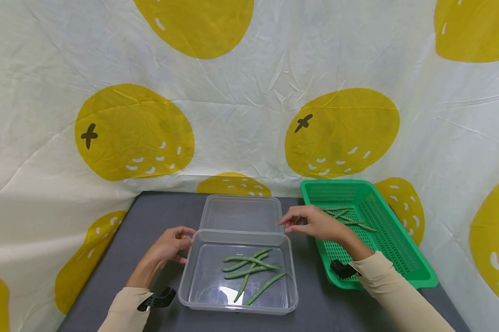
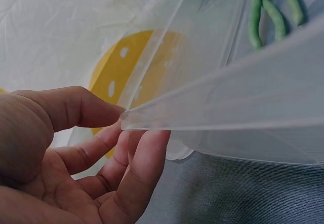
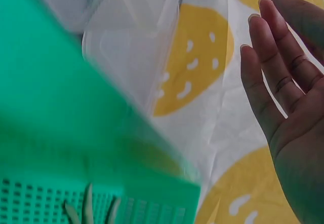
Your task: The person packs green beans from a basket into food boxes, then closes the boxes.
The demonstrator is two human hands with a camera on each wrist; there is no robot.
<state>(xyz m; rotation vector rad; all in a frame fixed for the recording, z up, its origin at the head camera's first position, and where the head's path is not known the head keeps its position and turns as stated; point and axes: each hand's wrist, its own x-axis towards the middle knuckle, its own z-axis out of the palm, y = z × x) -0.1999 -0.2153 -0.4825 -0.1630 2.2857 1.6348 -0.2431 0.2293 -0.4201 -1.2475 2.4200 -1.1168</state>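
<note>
A clear plastic container [image 1: 189,276] stands on the dark table with several green beans [image 1: 253,272] inside. My left hand [image 1: 170,244] pinches its rim at the far left corner; in the left wrist view the thumb lies on top and the fingers [image 2: 144,168] sit beneath. Over the gap between the container and the green basket [image 1: 402,249] hovers my right hand [image 1: 309,222], holding nothing. Its fingers [image 3: 268,46] look fairly straight and apart from the basket in the right wrist view. More green beans [image 1: 349,219] lie in the basket, partly hidden by that hand.
A clear flat lid [image 1: 241,213] lies just behind the container. The dark table [image 1: 116,258] ends at a white cloth [image 1: 237,138] printed with yellow fruit, which hangs behind and to both sides. The basket's raised wall stands right of the container.
</note>
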